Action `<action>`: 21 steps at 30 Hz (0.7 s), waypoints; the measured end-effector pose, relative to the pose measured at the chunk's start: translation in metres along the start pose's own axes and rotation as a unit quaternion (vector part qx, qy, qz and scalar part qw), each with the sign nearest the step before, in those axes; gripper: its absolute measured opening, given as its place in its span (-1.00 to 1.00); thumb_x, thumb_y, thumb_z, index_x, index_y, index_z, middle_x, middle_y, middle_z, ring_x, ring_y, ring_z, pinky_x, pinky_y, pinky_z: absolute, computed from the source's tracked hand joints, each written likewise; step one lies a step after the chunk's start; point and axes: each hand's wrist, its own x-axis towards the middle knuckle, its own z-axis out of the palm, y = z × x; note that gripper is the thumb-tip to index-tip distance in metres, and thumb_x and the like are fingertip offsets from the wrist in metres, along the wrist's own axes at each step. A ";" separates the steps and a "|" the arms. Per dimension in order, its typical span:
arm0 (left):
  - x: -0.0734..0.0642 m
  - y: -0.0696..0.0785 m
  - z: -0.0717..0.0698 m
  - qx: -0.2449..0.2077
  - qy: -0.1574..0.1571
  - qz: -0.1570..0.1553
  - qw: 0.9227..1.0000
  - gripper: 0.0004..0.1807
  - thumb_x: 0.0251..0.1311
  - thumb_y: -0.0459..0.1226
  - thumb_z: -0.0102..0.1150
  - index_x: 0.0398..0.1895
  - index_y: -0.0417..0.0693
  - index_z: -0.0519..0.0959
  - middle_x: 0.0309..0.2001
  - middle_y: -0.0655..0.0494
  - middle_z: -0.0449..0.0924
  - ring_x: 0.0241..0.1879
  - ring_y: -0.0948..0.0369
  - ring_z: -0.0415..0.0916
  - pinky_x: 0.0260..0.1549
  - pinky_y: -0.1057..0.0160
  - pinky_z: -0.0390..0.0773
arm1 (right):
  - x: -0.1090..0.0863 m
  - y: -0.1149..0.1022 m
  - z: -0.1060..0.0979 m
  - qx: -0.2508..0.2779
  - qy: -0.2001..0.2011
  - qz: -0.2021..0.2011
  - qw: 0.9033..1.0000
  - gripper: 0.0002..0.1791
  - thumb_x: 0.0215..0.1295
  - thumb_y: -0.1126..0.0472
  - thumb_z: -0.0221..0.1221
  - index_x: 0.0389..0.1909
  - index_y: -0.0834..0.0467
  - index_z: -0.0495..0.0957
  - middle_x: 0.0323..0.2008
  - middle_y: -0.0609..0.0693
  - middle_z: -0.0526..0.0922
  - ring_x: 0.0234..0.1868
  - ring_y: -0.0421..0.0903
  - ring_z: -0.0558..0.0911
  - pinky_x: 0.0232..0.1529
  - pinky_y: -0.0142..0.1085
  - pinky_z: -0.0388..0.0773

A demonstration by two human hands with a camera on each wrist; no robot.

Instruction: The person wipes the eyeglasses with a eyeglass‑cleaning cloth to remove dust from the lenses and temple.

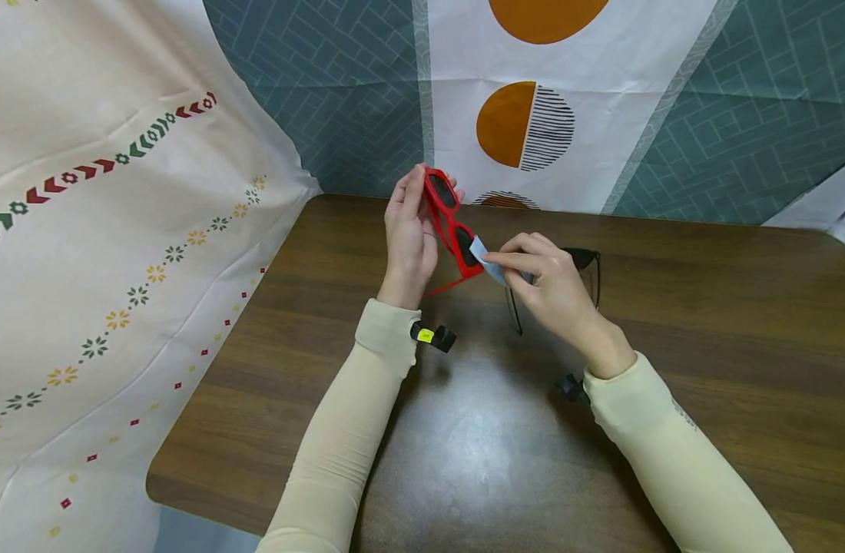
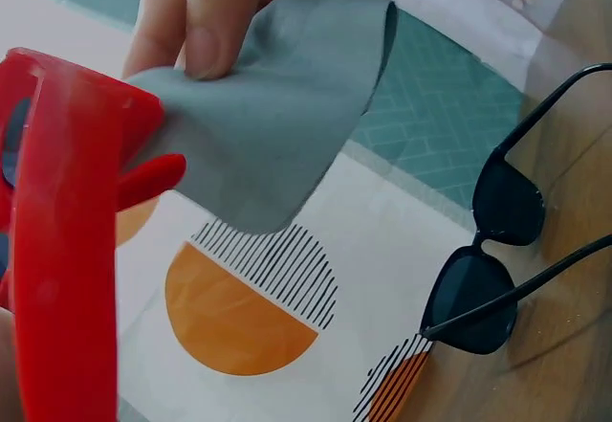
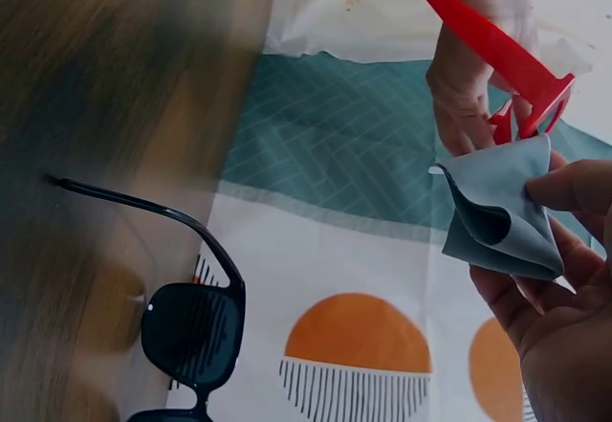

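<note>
My left hand (image 1: 410, 230) holds a pair of red sunglasses (image 1: 445, 219) by one end of the frame, raised over the far part of the table, with a temple arm sticking out toward me. A folded grey-blue cleaning cloth (image 2: 277, 87) is pinched between the thumb and fingers of my right hand (image 1: 550, 284). In the head view the cloth lies against the lower dark lens. The right wrist view shows the cloth (image 3: 502, 211) doubled over, right at the red frame (image 3: 502, 58).
Black sunglasses (image 2: 469, 293) rest on the brown wooden table (image 1: 277, 369) behind my right hand, temple arms spread toward me. A patterned cloth hanging (image 1: 457, 69) stands along the far edge. A cream embroidered curtain (image 1: 118, 230) drapes down the left side.
</note>
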 end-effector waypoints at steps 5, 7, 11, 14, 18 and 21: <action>-0.005 -0.005 0.005 0.009 -0.029 -0.026 0.999 -0.78 0.59 -0.28 0.02 0.10 -0.14 0.59 -0.12 -0.08 0.70 -0.11 0.06 0.74 -0.03 0.04 0.71 | 0.001 0.000 0.000 -0.004 0.020 0.008 1.000 -0.71 0.32 0.55 0.25 -0.06 0.24 0.80 -0.22 0.07 0.68 -0.14 -0.05 0.55 -0.20 -0.25 0.58; -0.007 -0.006 0.006 0.011 -0.041 -0.034 0.999 -0.76 0.59 -0.29 0.01 0.13 -0.18 0.58 -0.12 -0.08 0.70 -0.12 0.07 0.75 -0.04 0.04 0.71 | 0.001 0.000 -0.001 -0.006 0.025 0.009 1.000 -0.71 0.31 0.55 0.27 -0.05 0.24 0.80 -0.22 0.08 0.68 -0.15 -0.04 0.55 -0.23 -0.24 0.57; -0.009 -0.007 0.007 0.011 -0.056 -0.039 0.998 -0.76 0.59 -0.30 -0.01 0.13 -0.21 0.57 -0.13 -0.09 0.70 -0.13 0.06 0.75 -0.06 0.05 0.71 | 0.002 -0.001 -0.002 -0.019 0.024 0.018 0.999 -0.72 0.33 0.53 0.27 -0.02 0.26 0.78 -0.21 0.10 0.68 -0.16 -0.02 0.54 -0.27 -0.21 0.55; -0.009 -0.006 0.007 0.014 -0.058 -0.042 0.997 -0.80 0.60 -0.30 -0.01 0.06 -0.11 0.61 -0.13 -0.10 0.71 -0.13 0.06 0.75 -0.07 0.06 0.72 | 0.003 -0.002 -0.004 -0.032 0.032 0.030 0.999 -0.72 0.35 0.52 0.24 -0.02 0.26 0.78 -0.22 0.10 0.67 -0.15 -0.01 0.55 -0.25 -0.21 0.54; -0.009 -0.006 0.008 0.019 -0.057 -0.048 0.997 -0.80 0.59 -0.29 0.00 0.02 -0.04 0.64 -0.12 -0.08 0.71 -0.12 0.05 0.74 -0.06 0.06 0.72 | 0.004 -0.006 -0.007 -0.032 0.072 0.029 0.996 -0.71 0.35 0.55 0.21 -0.02 0.27 0.77 -0.23 0.12 0.65 -0.17 -0.02 0.55 -0.23 -0.35 0.49; -0.009 -0.006 0.008 0.019 -0.058 -0.047 0.997 -0.81 0.59 -0.30 0.00 0.01 -0.04 0.63 -0.12 -0.07 0.70 -0.12 0.06 0.74 -0.06 0.05 0.72 | 0.003 -0.010 -0.006 -0.038 0.083 -0.004 0.996 -0.69 0.34 0.56 0.20 0.00 0.28 0.76 -0.22 0.14 0.64 -0.18 0.01 0.54 -0.23 -0.41 0.45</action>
